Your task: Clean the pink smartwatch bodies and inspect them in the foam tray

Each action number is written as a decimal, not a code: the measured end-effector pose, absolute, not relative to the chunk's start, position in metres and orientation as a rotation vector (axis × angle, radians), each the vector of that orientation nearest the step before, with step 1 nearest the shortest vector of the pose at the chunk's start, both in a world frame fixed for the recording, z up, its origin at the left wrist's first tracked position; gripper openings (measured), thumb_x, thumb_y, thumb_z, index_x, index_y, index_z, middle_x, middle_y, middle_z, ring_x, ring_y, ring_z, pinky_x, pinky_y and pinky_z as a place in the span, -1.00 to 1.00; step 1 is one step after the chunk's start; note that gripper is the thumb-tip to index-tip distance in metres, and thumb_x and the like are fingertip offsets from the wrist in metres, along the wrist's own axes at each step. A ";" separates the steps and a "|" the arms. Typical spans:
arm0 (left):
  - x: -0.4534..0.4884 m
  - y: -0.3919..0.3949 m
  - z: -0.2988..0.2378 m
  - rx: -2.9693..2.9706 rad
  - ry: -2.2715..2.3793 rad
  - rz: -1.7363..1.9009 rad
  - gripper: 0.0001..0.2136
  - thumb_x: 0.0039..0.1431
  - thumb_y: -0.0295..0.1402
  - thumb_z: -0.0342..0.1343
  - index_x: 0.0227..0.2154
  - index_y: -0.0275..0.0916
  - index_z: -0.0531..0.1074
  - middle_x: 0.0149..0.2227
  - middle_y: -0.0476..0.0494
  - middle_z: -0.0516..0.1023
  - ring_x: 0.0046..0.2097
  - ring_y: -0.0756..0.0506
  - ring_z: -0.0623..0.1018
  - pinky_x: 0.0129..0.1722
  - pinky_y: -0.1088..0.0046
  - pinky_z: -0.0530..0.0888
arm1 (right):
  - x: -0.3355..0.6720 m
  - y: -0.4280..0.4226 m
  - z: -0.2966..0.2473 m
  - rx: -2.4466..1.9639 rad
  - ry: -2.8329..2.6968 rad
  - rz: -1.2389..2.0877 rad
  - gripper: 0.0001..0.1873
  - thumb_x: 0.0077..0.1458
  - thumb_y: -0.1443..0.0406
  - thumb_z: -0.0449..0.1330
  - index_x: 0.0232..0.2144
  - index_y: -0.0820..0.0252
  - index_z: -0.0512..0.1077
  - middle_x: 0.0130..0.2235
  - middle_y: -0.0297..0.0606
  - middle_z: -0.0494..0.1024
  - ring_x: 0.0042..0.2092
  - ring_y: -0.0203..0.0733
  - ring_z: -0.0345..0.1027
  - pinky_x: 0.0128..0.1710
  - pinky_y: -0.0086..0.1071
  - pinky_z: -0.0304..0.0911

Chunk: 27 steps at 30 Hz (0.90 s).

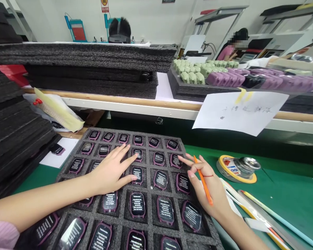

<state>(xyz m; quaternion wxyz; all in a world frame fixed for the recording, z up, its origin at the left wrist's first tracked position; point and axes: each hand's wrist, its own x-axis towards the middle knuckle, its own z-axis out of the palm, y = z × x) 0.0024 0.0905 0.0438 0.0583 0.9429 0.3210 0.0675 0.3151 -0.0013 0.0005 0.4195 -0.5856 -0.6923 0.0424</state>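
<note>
A dark grey foam tray (149,208) fills the near middle, its square pockets holding several purple-framed smartwatches with lit screens of white text. My left hand (116,170) reaches over it from the left, fingers spread, with fingertips at a watch (137,155) in the second row and the thumb at the watch (137,174) below. At the tray's right edge, my right hand (205,178) has an orange stick-like tool (203,180) tucked between its fingers. Its index fingertip is at a watch (175,160) in the rightmost column.
Stacked black foam sheets (13,121) rise on the left, beside a lone watch (56,149) on white paper. A tape roll with a metal-topped bottle (237,168) and pens (261,215) lie to the right. Behind runs a shelf (135,104) with green and purple parts; two people sit beyond.
</note>
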 end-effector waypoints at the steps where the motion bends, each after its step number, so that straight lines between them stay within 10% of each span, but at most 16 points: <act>1: 0.003 0.090 0.044 2.852 0.975 0.215 -0.37 0.35 0.04 -0.04 0.36 -0.19 0.18 0.45 -0.47 0.01 0.46 -0.44 0.01 0.35 -0.17 0.18 | 0.315 -0.004 0.000 -1.459 -1.755 0.093 -0.84 0.34 0.18 0.01 -0.32 0.02 0.15 0.05 -0.13 0.63 0.24 0.04 0.37 0.29 0.30 0.07; 27: -0.004 0.064 0.058 2.840 0.912 0.198 -0.45 0.39 -0.05 -0.04 0.35 -0.12 0.18 0.46 -0.27 0.06 0.46 -0.36 0.08 0.33 -0.13 0.26 | 0.312 -0.014 0.008 -1.497 -1.869 -0.043 -0.84 0.26 0.33 0.04 -0.33 0.02 0.09 0.05 -0.12 0.63 0.25 0.06 0.36 0.27 0.30 0.12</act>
